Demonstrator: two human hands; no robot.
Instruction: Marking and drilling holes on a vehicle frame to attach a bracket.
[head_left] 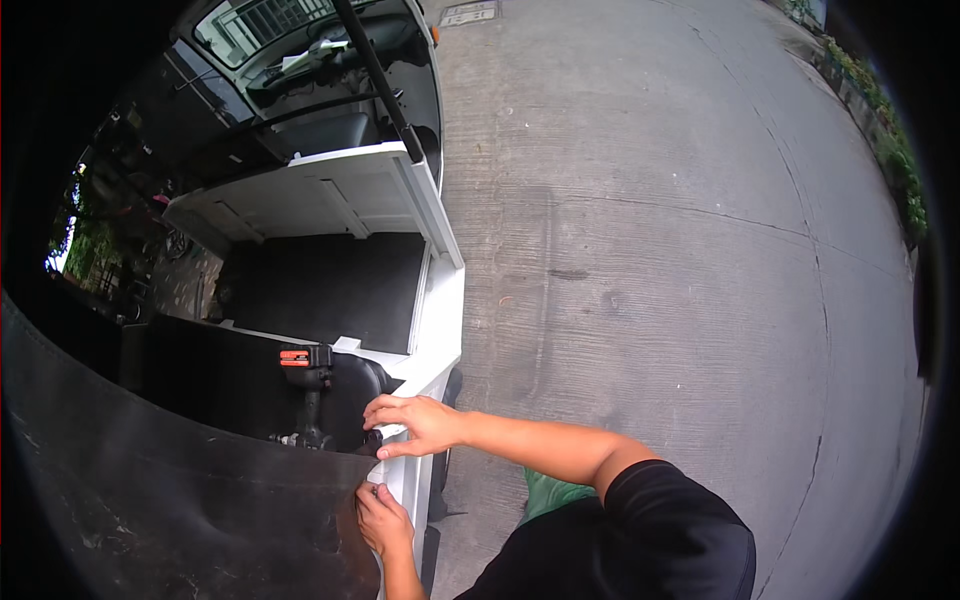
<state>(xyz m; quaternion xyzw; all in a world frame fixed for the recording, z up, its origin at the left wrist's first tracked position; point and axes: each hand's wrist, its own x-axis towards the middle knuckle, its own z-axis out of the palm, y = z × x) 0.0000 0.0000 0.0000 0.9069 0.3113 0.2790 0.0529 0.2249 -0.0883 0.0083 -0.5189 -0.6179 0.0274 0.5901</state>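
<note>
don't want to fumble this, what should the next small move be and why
Perhaps steady the corner of the dark, flexible sheet with the right hand: it sits beside that corner, while the left hand is at the sheet's side edge.

A scuffed black vinyl-like sheet (pixel 200 500) spreads across the lower left, its upper edge sloping down toward lower centre.

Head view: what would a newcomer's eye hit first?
Probably the black power tool with its orange-red battery pack, on the black padded surface left of centre. Next, both bare hands at the vehicle's white side: right hand above, left hand below at the edge of the big dark sheet filling the lower left.
</note>
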